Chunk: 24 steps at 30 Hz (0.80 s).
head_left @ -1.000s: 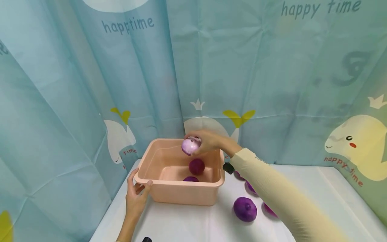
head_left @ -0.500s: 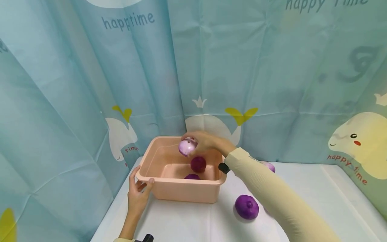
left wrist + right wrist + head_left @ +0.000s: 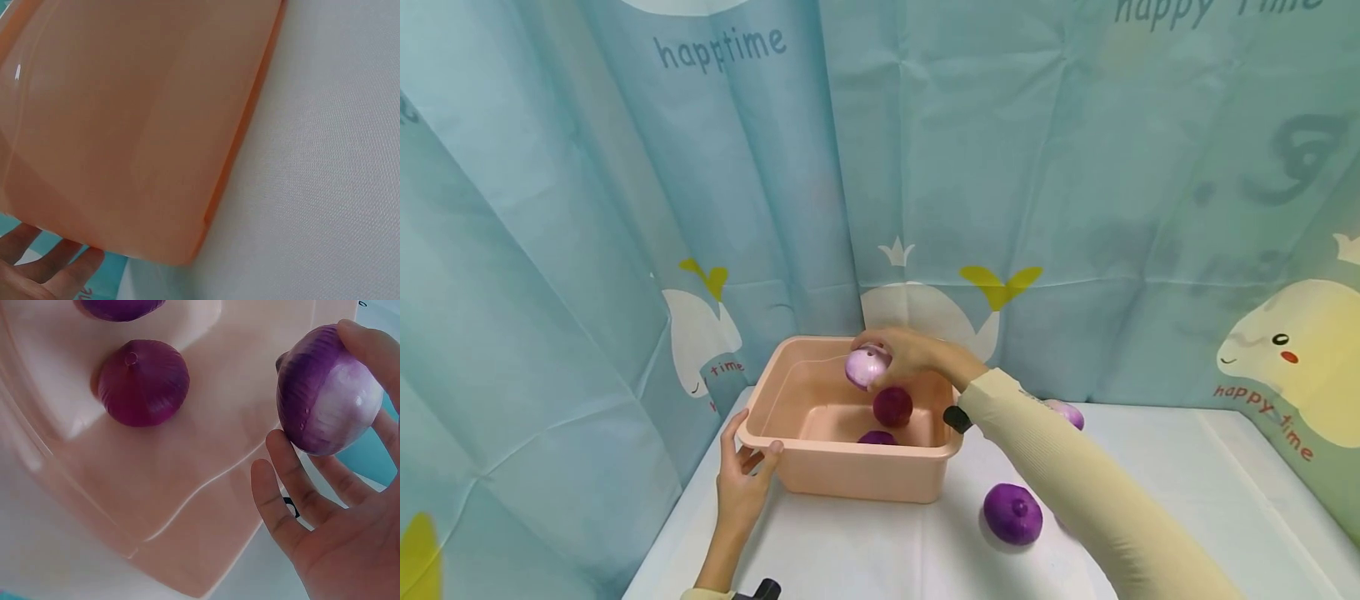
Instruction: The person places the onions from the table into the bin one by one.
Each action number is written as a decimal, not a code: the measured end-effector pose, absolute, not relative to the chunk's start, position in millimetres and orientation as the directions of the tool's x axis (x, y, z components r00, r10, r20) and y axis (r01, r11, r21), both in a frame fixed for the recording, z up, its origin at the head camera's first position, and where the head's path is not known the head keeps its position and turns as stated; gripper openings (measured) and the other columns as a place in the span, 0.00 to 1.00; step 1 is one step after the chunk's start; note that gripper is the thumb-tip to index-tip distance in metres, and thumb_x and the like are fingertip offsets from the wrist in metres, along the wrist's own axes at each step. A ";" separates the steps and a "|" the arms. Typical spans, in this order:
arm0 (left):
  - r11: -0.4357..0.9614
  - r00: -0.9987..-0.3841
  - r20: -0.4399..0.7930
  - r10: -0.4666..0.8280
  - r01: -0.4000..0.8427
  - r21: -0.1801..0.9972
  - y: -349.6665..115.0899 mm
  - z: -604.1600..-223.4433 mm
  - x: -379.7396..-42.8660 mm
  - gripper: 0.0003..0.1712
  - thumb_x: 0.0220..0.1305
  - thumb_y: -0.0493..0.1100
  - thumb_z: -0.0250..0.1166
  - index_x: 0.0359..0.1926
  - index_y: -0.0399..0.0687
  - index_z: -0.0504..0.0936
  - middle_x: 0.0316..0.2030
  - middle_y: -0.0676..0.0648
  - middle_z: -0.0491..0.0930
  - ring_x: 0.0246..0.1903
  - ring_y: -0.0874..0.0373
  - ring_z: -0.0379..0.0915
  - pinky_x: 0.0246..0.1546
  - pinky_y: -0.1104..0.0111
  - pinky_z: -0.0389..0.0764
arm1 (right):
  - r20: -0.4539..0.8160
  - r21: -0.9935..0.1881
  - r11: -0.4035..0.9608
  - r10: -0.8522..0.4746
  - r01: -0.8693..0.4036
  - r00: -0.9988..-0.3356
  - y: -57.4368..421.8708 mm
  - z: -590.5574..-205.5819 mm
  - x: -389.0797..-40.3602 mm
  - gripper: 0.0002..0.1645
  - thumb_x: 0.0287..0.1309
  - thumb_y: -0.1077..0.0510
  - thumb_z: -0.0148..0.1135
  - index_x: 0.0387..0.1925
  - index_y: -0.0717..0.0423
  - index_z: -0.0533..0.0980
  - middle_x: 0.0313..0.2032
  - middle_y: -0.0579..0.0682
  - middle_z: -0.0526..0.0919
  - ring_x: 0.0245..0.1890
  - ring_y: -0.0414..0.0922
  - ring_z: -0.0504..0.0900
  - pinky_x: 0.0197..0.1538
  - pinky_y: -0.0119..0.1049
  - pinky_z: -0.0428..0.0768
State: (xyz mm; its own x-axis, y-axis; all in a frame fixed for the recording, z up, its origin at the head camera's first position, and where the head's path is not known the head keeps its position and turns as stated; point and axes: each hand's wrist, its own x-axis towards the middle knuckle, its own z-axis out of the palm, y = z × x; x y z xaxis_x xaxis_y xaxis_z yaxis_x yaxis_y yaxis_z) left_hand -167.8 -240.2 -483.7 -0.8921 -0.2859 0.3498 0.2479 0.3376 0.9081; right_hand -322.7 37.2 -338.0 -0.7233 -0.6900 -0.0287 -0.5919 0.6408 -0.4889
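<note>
A purple-and-white onion (image 3: 867, 367) hangs over the inside of a peach plastic basin (image 3: 861, 475). My right hand (image 3: 904, 354) grips it from the right, and in the right wrist view its thumb and fingers (image 3: 337, 478) close around the pale side. Two purple onions lie in the basin: a reddish one (image 3: 892, 407) on the right and another (image 3: 877, 437) partly hidden behind the front wall. At the basin's front left corner, my left hand (image 3: 743, 487) holds the rim, thumb on the front edge. In the left wrist view, fingers (image 3: 78, 272) bend at the basin's edge.
On the white table (image 3: 850, 550), a dark purple onion (image 3: 1012, 514) lies right of the basin. A paler onion (image 3: 1066, 413) shows behind my right sleeve (image 3: 1075, 467), which covers part of the table. A blue-green curtain (image 3: 760, 167) with whale prints stands close behind and left.
The right hand and its onion have shifted slightly left over the basin. My right sleeve now hides some onions seen earlier, and a pale one shows behind it. The left hand keeps its hold.
</note>
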 end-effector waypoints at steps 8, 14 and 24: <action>0.347 -0.894 0.343 -0.288 0.236 0.908 -239.3 -484.8 -168.6 0.43 0.71 0.39 0.66 0.79 0.60 0.56 0.74 0.43 0.65 0.55 0.68 0.73 0.47 0.80 0.78 | -0.067 -0.553 0.623 -0.695 -0.553 -0.716 41.5 -337.5 -321.4 0.47 0.53 0.47 0.79 0.73 0.40 0.67 0.71 0.55 0.69 0.69 0.56 0.69 0.67 0.55 0.71; 0.345 -0.907 0.304 -0.293 0.196 0.918 -239.8 -486.2 -170.8 0.42 0.72 0.44 0.66 0.79 0.63 0.55 0.75 0.44 0.63 0.60 0.49 0.73 0.46 0.80 0.78 | -0.054 -0.564 0.604 -0.707 -0.563 -0.705 46.2 -330.9 -318.5 0.47 0.55 0.49 0.78 0.73 0.42 0.67 0.72 0.58 0.67 0.68 0.59 0.69 0.65 0.57 0.74; 0.360 -0.909 0.295 -0.294 0.181 0.915 -241.3 -486.3 -171.0 0.42 0.72 0.46 0.65 0.79 0.63 0.54 0.75 0.41 0.62 0.61 0.38 0.73 0.45 0.79 0.77 | 0.103 -0.590 0.477 -0.755 -0.651 -0.647 91.0 -322.9 -320.4 0.46 0.54 0.55 0.78 0.73 0.54 0.68 0.70 0.57 0.71 0.69 0.60 0.68 0.62 0.57 0.77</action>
State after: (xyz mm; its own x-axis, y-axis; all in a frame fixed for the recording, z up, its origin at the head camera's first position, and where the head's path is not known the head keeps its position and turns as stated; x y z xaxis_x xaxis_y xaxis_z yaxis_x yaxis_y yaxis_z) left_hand -171.0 -241.3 -486.3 -0.9092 -0.2937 0.2953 0.1808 0.3603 0.9151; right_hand -320.4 91.0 -322.9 -0.6472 -0.7554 0.1027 -0.6508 0.4774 -0.5903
